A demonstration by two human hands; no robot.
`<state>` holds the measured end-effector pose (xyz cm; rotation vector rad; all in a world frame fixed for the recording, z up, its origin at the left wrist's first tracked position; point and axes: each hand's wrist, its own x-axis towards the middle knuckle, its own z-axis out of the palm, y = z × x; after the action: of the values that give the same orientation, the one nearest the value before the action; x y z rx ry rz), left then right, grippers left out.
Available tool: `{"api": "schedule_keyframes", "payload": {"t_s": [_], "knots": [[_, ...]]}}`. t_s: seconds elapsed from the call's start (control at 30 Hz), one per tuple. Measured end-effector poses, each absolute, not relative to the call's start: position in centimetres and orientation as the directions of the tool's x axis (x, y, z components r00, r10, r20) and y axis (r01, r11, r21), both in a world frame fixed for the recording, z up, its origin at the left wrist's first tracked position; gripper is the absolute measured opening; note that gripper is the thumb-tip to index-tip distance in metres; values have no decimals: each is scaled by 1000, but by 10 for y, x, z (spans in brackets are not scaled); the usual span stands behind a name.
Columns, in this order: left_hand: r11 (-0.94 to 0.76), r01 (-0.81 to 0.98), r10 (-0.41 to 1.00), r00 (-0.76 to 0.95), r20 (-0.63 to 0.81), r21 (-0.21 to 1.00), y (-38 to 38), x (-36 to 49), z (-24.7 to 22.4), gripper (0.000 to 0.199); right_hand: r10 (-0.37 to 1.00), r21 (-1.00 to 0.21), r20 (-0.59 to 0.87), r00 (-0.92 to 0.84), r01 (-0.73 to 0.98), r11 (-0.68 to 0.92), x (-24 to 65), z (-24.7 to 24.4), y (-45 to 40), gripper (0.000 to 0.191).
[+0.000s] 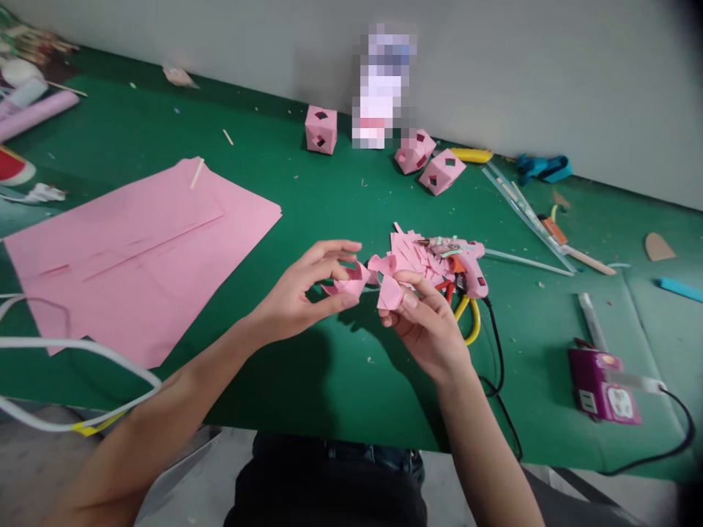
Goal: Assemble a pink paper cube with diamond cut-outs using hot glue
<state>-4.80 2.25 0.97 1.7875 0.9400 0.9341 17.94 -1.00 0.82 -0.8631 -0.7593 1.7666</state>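
Note:
My left hand (299, 289) pinches a folded pink paper piece (351, 284) between thumb and fingers. Close beside it, my right hand (431, 322) grips another folded pink paper piece (389, 291) by its lower right part. The two pieces are nearly touching above the green table; whether they are joined I cannot tell. Just behind my right hand lies a pile of pink paper strips (409, 252). A pink glue gun (469, 267) rests at the pile's right side, with yellow-handled pliers (469, 322) partly under it.
Pink paper sheets (137, 293) cover the table's left. Pink paper cubes with cut-outs (321, 130) stand at the back by a blurred upright panel (381, 88). A purple power box (604, 384) with a black cord lies right. A white cable (82, 344) loops at lower left.

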Motion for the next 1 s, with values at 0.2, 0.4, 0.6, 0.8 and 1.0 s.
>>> {"api": "schedule_keyframes", "payload": {"t_s": [0.2, 0.4, 0.6, 0.8, 1.0], "knots": [[-44, -76, 871, 485, 76, 996, 22, -44, 9, 22, 971, -868, -170, -169, -441, -229, 177, 8, -11, 34], [42, -142, 898, 439, 25, 989, 21, -39, 10, 19, 997, -989, 70, 26, -127, 73, 175, 3, -16, 26], [83, -187, 893, 450, 11, 979, 20, -37, 4, 23, 968, -967, 251, -2, 52, 250, 173, 7, -18, 28], [40, -166, 861, 506, 50, 985, 22, -39, 4, 19, 997, -976, 74, 21, -205, 77, 176, 7, -18, 13], [38, -193, 819, 568, 80, 980, 22, -42, 3, 20, 996, -906, -85, 1, -417, -77, 177, 12, -13, 34]]}}
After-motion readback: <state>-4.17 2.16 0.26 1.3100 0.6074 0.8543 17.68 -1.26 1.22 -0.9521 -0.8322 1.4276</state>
